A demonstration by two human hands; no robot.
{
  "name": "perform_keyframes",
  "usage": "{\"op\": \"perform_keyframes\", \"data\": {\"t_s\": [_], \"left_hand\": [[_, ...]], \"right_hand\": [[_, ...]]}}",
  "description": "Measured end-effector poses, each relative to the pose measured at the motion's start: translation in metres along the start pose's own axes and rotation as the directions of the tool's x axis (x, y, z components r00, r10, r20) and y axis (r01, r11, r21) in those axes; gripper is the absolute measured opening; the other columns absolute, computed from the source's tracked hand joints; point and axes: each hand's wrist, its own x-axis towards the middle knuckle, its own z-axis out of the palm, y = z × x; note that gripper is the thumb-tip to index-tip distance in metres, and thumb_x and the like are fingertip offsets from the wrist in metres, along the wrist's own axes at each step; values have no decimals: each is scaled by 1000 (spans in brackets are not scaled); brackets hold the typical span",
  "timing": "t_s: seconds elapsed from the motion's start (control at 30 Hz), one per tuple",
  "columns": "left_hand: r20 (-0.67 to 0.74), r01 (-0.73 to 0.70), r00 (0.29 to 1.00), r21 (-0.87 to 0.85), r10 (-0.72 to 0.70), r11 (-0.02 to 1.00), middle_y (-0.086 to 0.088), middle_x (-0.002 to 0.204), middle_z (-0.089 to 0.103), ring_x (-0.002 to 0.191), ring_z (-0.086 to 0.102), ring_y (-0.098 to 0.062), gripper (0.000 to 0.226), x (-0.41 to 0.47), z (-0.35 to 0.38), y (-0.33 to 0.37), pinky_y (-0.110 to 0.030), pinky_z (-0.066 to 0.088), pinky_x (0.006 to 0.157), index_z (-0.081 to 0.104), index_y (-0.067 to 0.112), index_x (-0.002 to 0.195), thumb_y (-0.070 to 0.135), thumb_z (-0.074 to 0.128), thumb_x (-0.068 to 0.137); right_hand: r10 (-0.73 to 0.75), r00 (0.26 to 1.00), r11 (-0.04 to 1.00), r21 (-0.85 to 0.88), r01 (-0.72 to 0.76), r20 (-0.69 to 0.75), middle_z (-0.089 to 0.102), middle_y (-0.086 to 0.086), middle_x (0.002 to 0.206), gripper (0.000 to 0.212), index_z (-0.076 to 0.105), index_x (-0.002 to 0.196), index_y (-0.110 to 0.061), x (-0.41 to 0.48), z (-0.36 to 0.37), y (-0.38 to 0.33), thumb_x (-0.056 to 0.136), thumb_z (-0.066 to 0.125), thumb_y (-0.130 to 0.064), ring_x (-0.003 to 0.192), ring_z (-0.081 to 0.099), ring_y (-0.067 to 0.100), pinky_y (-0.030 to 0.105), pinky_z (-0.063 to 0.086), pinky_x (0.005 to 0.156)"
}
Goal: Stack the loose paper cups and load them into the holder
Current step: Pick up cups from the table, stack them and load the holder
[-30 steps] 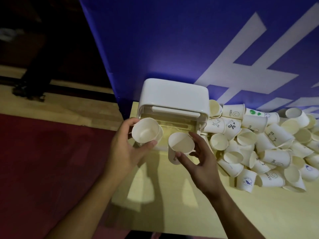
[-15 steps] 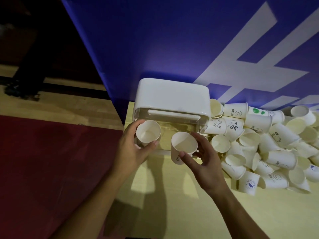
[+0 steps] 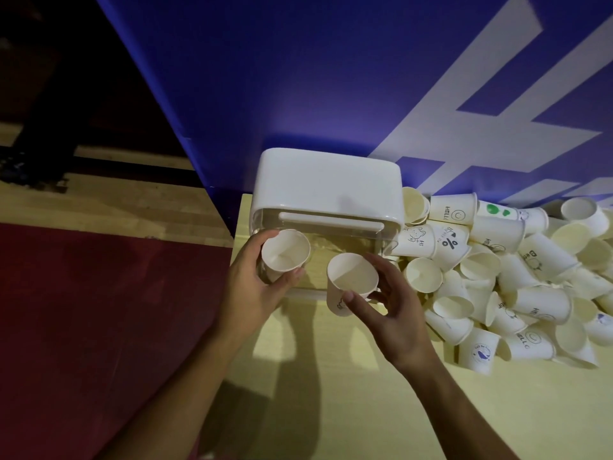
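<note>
Ok, left hand (image 3: 255, 293) grips one white paper cup (image 3: 285, 252), right hand (image 3: 398, 320) grips second cup (image 3: 351, 277), both at 6 o'clock of white boxy plastic holder (image 3: 328, 180).

Seemingly an event hall or gym: blue banner (image 3: 298, 78) with big white lettering behind a pale table (image 3: 365, 410), plank floor (image 3: 116, 207) and red mat (image 3: 99, 310) alongside, paper cups (image 3: 517, 280) heaped beside a white holder (image 3: 328, 184).
</note>
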Motion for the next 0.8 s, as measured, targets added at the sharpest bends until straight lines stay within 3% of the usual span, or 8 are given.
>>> {"op": "perform_keyframes", "data": {"t_s": [0.23,0.4,0.5,0.6,0.7,0.8], "left_hand": [[21,3,1000,13,-3,1000,19,127,65,120,60,-5,60,-4,2,-10,-11,43,92,60,22,130,12,90,78],[72,53,995,130,-63,990,14,134,61,123,59,-12,68,-2,5,-31,-25,50,92,54,33,136,27,89,78],[88,108,988,172,-125,979,17,137,59,122,58,-8,69,-2,8,-39,-25,52,89,52,38,140,36,87,80],[62,102,991,201,-116,974,18,139,59,124,57,-2,67,-2,10,-43,-17,48,92,53,32,141,36,85,82],[7,92,995,264,-98,960,11,143,58,127,55,-6,68,1,13,-45,-17,46,100,58,21,137,31,89,78],[34,172,983,155,-179,973,4,138,59,125,58,-16,70,3,17,-43,-16,51,91,57,18,136,17,91,75]], "right_hand": [[-3,1000,1000,0,3,13,67,-23,121,65,56,134,-39,-1,2,2,76,85,-40,115,66,9,35,56,96],[6,1000,1000,3,-6,11,68,-18,123,68,57,137,-35,-2,3,4,75,85,-42,112,67,8,38,56,98],[-21,1000,1000,0,21,11,69,-18,121,64,58,132,-37,-1,5,0,74,85,-44,111,68,9,38,57,96],[-74,997,997,7,74,4,69,-17,120,59,59,127,-36,0,9,-7,75,85,-42,112,68,12,38,57,95],[-150,988,989,3,150,-31,65,-23,121,57,57,125,-38,2,17,-15,76,87,-34,117,65,11,31,56,96],[-232,971,972,24,233,-49,64,-21,123,60,55,128,-34,7,29,-22,78,88,-28,121,63,12,30,55,98]]}}
